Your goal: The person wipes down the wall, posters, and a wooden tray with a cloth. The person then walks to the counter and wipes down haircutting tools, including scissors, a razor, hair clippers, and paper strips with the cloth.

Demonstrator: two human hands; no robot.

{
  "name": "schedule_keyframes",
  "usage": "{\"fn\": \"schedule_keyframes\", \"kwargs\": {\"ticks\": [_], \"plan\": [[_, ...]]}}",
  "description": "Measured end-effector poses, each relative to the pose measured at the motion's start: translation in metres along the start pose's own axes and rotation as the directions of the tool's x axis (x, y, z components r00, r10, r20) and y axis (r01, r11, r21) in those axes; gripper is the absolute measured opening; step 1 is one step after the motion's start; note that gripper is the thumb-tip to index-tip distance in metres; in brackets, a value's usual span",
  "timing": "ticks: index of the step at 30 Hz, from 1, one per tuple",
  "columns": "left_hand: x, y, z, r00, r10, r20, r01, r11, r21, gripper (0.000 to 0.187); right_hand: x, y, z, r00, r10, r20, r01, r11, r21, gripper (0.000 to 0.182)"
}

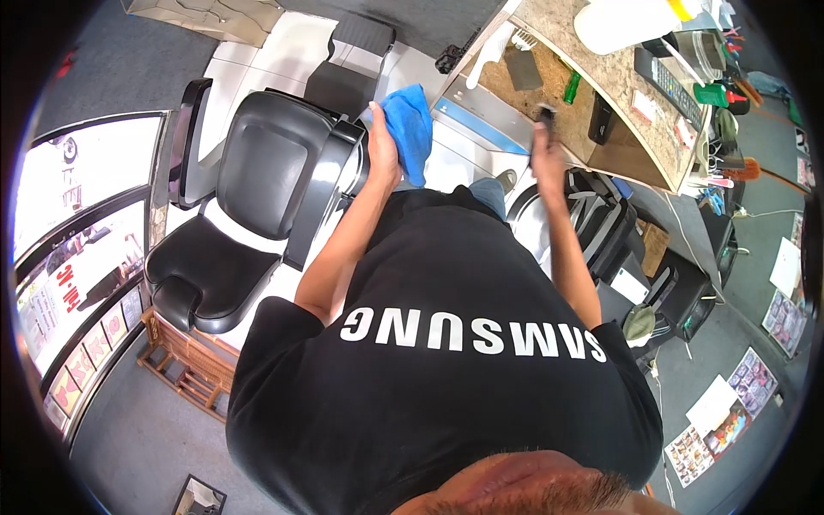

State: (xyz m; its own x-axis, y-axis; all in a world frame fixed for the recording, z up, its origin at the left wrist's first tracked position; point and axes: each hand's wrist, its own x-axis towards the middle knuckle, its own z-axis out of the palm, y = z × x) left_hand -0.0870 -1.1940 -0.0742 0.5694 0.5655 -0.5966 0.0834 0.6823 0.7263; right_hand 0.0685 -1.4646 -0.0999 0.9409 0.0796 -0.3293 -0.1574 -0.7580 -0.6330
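My left hand (pixel 384 153) is closed on a blue cloth (pixel 410 133), which hangs beside the fingers, near the black barber chair (pixel 266 159). My right hand (pixel 544 159) is blurred by motion and closed round a black hair clipper (pixel 547 117), whose light-coloured end points up. It is over the near edge of an open drawer (pixel 489 124). Inside lie a white comb (pixel 489 55), a small brush (pixel 523 39), a dark flat piece (pixel 524 70), a green bottle-like thing (pixel 572 87) and another black device (pixel 601 118).
Above the drawer, a speckled counter (pixel 592 60) carries a white bottle (pixel 614 24), a remote control (pixel 668 86) and a green-capped bottle (pixel 711 94). More black chairs (pixel 592 232) stand to my right. A wooden bench (pixel 184 360) is behind at left, by glass doors (pixel 86 232).
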Motion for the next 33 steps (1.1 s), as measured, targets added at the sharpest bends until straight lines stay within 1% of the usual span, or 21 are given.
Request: {"fn": "schedule_keyframes", "kwargs": {"ticks": [1, 2, 3, 5, 8, 11, 12, 14, 17, 20, 23, 26, 29, 30, 32, 33], "plan": [[-0.001, 0.003, -0.002, 1.0, -0.006, 0.001, 0.006, 1.0, 0.031, 0.086, 0.016, 0.008, -0.011, 0.996, 0.067, -0.063, -0.065, 0.998, 0.028, 0.093], [-0.001, 0.004, -0.003, 1.0, -0.013, 0.004, 0.012, 0.998, 0.061, 0.088, 0.031, 0.011, -0.021, 0.982, 0.032, -0.189, -0.034, 0.999, -0.012, 0.09], [-0.001, 0.004, -0.004, 1.0, -0.012, 0.025, 0.011, 0.997, 0.072, 0.088, 0.048, 0.022, -0.028, 0.978, -0.005, -0.208, -0.017, 0.994, -0.104, 0.087], [0.0, 0.001, -0.005, 0.998, -0.014, 0.064, 0.008, 0.995, 0.095, 0.089, 0.068, 0.024, -0.042, 0.977, 0.016, -0.211, -0.072, 0.963, -0.26, 0.09], [0.004, -0.008, -0.002, 0.998, 0.008, 0.056, -0.016, 0.991, 0.133, 0.086, 0.106, 0.04, -0.046, 0.985, 0.086, -0.147, -0.14, 0.901, -0.411, 0.091], [-0.001, -0.012, 0.004, 0.996, -0.018, 0.087, 0.005, 0.989, 0.147, 0.082, 0.124, 0.044, -0.042, 0.984, 0.042, -0.174, -0.115, 0.895, -0.431, 0.091], [-0.009, -0.009, 0.012, 0.998, 0.001, 0.069, -0.01, 0.991, 0.135, 0.081, 0.128, 0.043, -0.041, 0.984, 0.035, -0.173, -0.108, 0.894, -0.435, 0.093], [-0.011, -0.015, 0.013, 0.995, -0.035, 0.095, 0.021, 0.989, 0.146, 0.08, 0.133, 0.04, -0.04, 0.985, 0.019, -0.169, -0.094, 0.891, -0.443, 0.097], [-0.015, -0.021, 0.012, 0.991, -0.075, 0.114, 0.056, 0.985, 0.162, 0.081, 0.135, 0.032, -0.037, 0.986, -0.001, -0.169, -0.076, 0.893, -0.443, 0.094], [-0.02, -0.024, 0.007, 0.985, -0.113, 0.133, 0.089, 0.98, 0.178, 0.082, 0.134, 0.022, -0.035, 0.985, 0.047, -0.165, -0.115, 0.892, -0.437, 0.084], [-0.021, -0.026, 0.0, 0.988, -0.109, 0.109, 0.088, 0.979, 0.184, 0.082, 0.109, 0.01, -0.034, 0.942, -0.13, -0.31, -0.055, 0.85, -0.524, 0.076], [-0.024, -0.018, -0.003, 0.979, -0.164, 0.121, 0.148, 0.98, 0.132, 0.083, 0.08, -0.024, -0.027, 0.858, -0.327, -0.396, 0.164, 0.905, -0.391, 0.066], [-0.026, -0.011, 0.002, 0.961, -0.229, 0.156, 0.241, 0.968, -0.066, 0.086, 0.068, -0.054, -0.006, 0.835, -0.513, -0.198, 0.412, 0.822, -0.393, 0.057], [-0.024, -0.01, 0.001, 0.942, -0.252, 0.221, 0.275, 0.958, -0.08, 0.088, 0.07, -0.057, 0.004, 0.806, -0.561, -0.189, 0.447, 0.785, -0.429, 0.055], [-0.022, -0.007, 0.007, 0.931, -0.254, 0.262, 0.297, 0.944, -0.142, 0.087, 0.081, -0.062, 0.021, 0.738, -0.655, -0.161, 0.514, 0.701, -0.494, 0.05], [-0.023, -0.006, 0.01, 0.926, -0.254, 0.281, 0.309, 0.935, -0.174, 0.086, 0.085, -0.061, 0.026, 0.776, -0.612, -0.153, 0.499, 0.744, -0.444, 0.05]]}}
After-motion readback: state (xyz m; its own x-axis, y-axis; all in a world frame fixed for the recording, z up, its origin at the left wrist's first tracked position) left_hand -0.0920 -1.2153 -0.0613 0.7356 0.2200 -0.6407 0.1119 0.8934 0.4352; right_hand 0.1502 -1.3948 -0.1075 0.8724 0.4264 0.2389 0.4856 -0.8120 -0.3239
